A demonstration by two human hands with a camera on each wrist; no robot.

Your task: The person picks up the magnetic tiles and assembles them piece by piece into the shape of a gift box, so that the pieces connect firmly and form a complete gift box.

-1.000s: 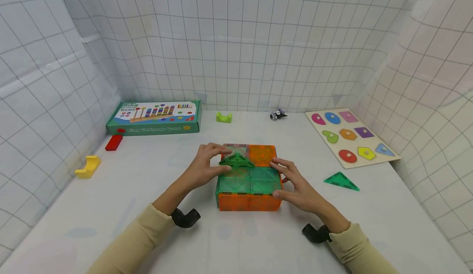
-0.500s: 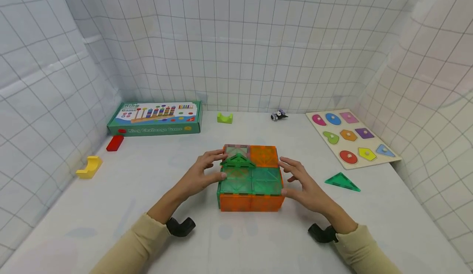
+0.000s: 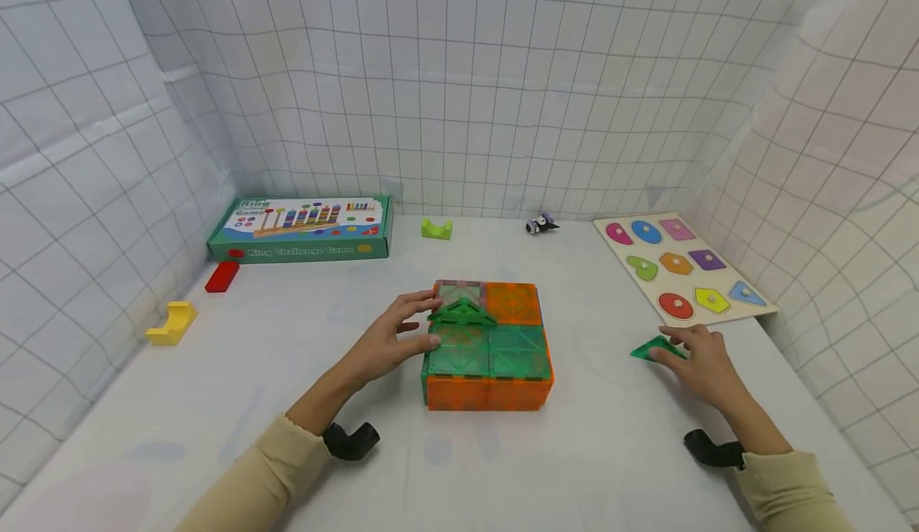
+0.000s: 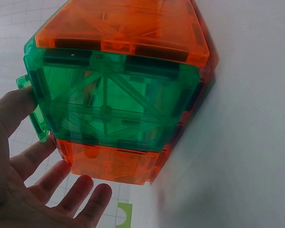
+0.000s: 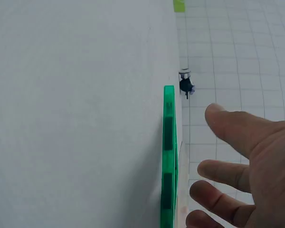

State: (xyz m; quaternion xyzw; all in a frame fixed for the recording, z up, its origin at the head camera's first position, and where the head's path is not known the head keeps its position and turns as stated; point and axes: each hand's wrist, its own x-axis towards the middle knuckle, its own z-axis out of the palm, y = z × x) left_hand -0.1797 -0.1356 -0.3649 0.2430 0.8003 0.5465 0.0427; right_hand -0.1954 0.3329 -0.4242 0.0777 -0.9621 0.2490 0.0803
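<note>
A low box of magnetic tiles (image 3: 519, 351), green, orange and clear, stands mid-table. Small green triangle tiles (image 3: 463, 311) lean together on its top, toward the left. My left hand (image 3: 384, 346) is at the box's left side, thumb by the top edge and index finger near the leaning triangles. In the left wrist view the other fingers of the left hand (image 4: 35, 190) are spread loosely beside the box. My right hand (image 3: 700, 360) is over a loose green triangle tile (image 3: 649, 348). The right wrist view shows that tile (image 5: 168, 152) edge-on, apart from the thumb and fingers.
A green game box (image 3: 301, 233) lies at the back left, near a red block (image 3: 222, 277) and a yellow block (image 3: 171, 325). Behind the tile box are a lime block (image 3: 436, 230) and a small dark toy (image 3: 542, 223). A shape-puzzle board (image 3: 689, 285) lies at the right.
My right hand has left the tile box and moved right to the loose green triangle. My left hand drew back slightly, then stayed in place. The leaning triangles remain on the box.
</note>
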